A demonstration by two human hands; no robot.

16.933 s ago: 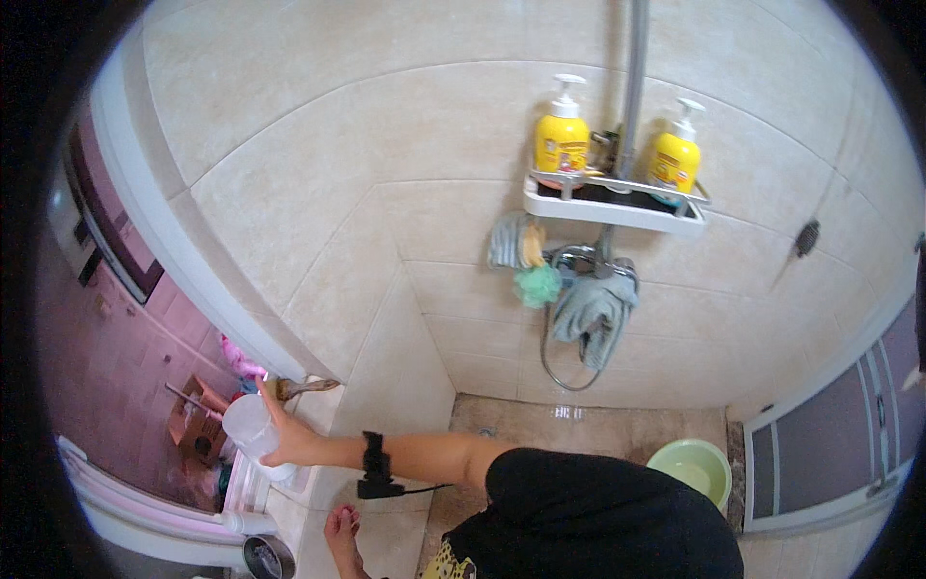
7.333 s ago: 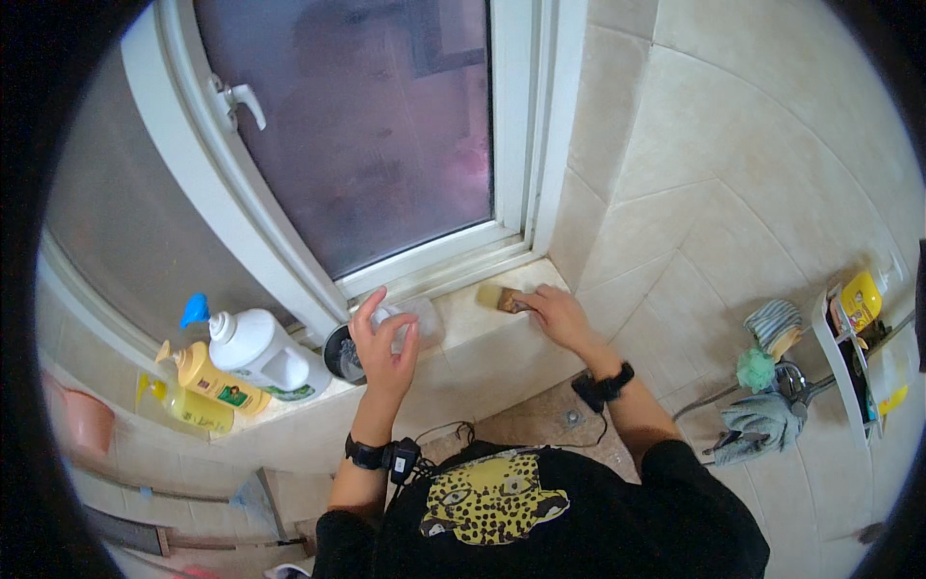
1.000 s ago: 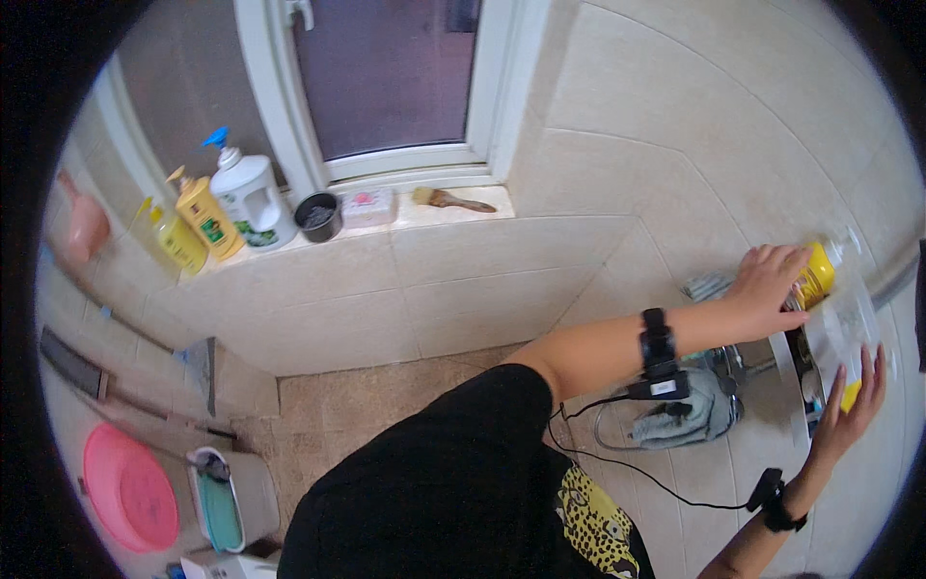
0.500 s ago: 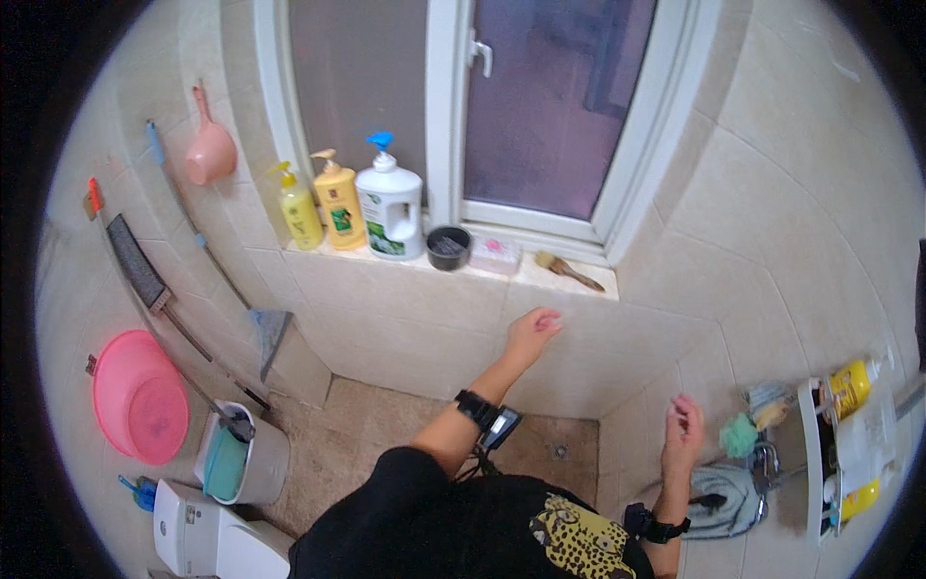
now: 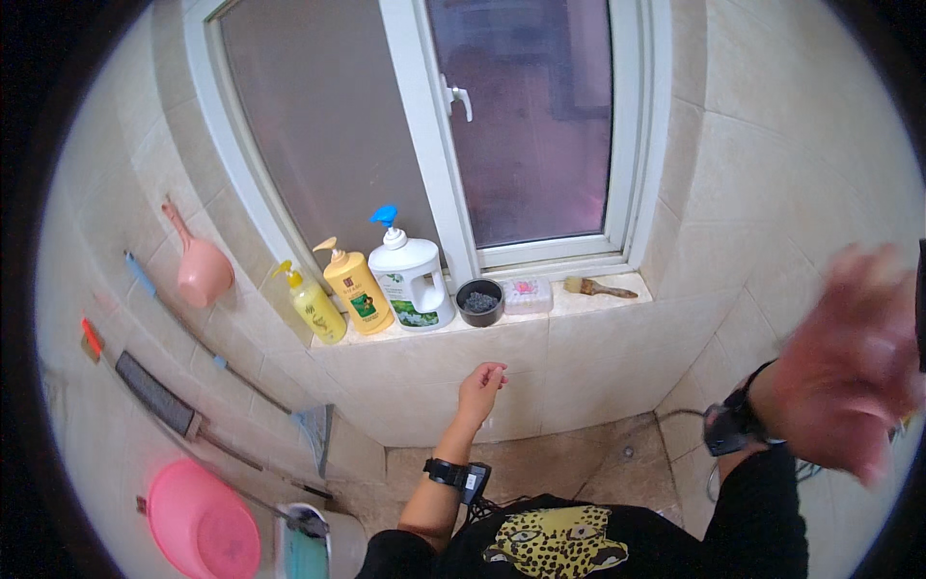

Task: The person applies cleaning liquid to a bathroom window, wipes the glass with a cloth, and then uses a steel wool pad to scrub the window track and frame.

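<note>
My left hand (image 5: 480,394) hovers below the window ledge (image 5: 386,335), in front of the tiled wall. Its fingers are curled together, and nothing shows in them. Raised close to the camera on the right is my right hand (image 5: 849,357), smeared by motion, so its fingers are unclear. On the ledge stand a slim yellow pump bottle (image 5: 316,309), a larger yellow pump bottle (image 5: 359,294) and a white jug with a blue pump (image 5: 413,280). Beside them are a black round pot (image 5: 480,303) with dark grey contents, a pink-and-white box (image 5: 528,296) and a wooden-handled brush (image 5: 600,288).
A pink dipper (image 5: 204,273) hangs on the left wall. Long-handled cleaning tools, including a grey brush (image 5: 154,394), lean there. A pink basin (image 5: 204,521) and a white bin (image 5: 344,540) are lower left. A drain (image 5: 628,452) lies in the brown floor.
My right hand has risen from beside the right-hand shelf toward the camera. My left hand has shifted left and lower relative to the ledge, fingers more curled. The view has tilted up.
</note>
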